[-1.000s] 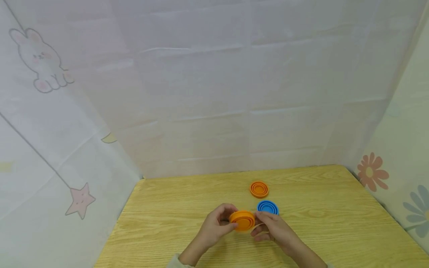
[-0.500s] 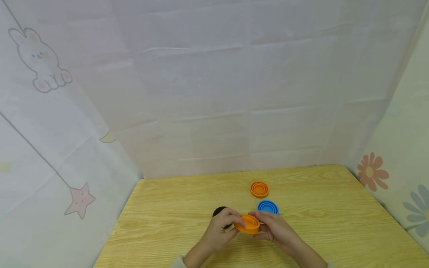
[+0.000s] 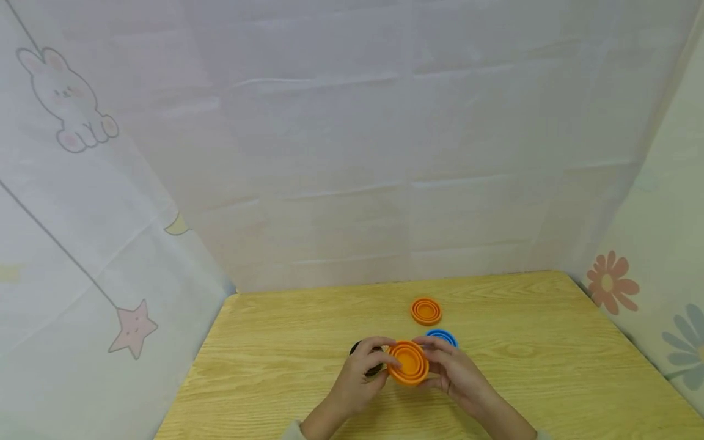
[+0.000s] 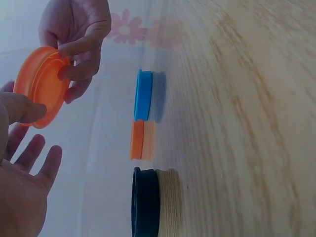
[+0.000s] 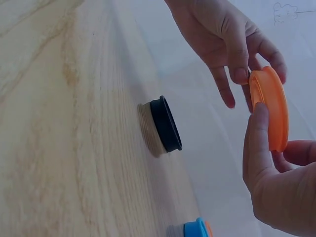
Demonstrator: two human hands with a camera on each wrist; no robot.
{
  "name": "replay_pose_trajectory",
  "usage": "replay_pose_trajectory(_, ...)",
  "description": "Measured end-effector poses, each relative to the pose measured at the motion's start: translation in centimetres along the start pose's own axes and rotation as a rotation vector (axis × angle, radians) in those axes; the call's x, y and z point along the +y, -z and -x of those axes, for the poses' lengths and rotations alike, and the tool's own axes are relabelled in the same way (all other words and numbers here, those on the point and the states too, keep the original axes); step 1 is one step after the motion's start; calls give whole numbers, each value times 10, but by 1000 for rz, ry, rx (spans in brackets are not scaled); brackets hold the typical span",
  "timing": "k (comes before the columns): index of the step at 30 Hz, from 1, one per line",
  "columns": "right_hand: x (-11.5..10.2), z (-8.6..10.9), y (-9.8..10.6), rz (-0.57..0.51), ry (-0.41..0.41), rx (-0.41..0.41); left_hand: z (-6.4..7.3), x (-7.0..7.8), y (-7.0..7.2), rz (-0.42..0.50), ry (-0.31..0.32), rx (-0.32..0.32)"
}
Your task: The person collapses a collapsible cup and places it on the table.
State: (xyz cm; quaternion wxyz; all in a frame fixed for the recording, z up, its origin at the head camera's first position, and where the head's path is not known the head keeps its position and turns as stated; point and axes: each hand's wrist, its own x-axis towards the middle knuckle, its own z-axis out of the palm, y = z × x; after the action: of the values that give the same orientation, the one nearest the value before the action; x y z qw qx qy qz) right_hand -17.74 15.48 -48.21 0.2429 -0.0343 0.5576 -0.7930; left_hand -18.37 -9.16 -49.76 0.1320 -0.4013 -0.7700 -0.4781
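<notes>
Between my two hands is a round orange collapsible cup (image 3: pixel 408 363), pressed flat into concentric rings and held up off the table. My left hand (image 3: pixel 357 379) pinches its left rim, a finger over the face. On the opposite side, my right hand (image 3: pixel 455 377) grips the rim between thumb and fingers. The left wrist view shows the cup tilted, with the left thumb on its ringed face. Partly covered by my left hand, a black flattened cup (image 5: pixel 166 124) lies on the table. A blue flattened cup (image 3: pixel 442 335) sits just beyond my right fingers, partly hidden by them.
A second orange flattened cup (image 3: pixel 426 311) lies farther back, behind the blue one. The wood-grain table (image 3: pixel 275 342) meets a pale hanging sheet (image 3: pixel 330 183) at the back. Printed sheets stand along both sides.
The held orange cup has shifted slightly right and turned so its rings face the head camera. My right hand has come from its edge to a firm grip. The black cup has come partly into view.
</notes>
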Motion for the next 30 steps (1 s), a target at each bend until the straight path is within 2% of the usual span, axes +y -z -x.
replay_pose_trajectory(3, -2, 0, 0, 20, 30, 26, 1, 1, 3, 176, 192, -33)
replay_pose_trajectory(8, -3, -2, 0, 59, 53, 72, -5, 7, 7, 612, 544, -37)
replay_pose_trajectory(10, -4, -3, -1, 79, 59, 94, -9, 10, 8, 719, 635, -17)
replay_pose_trajectory(12, -4, -5, -1, 100, 66, 113, -12, 13, 9, 784, 704, 5)
replay_pose_trajectory(17, -4, -9, -1, 132, 80, 122, -17, 14, 10, 866, 805, 40)
replay_pose_trajectory(23, -1, -16, 0, 137, 95, 123, -19, 10, 10, 913, 828, 39)
replay_pose_trajectory(30, -1, -27, -1, 140, 88, 132, -22, 0, 10, 881, 861, 64)
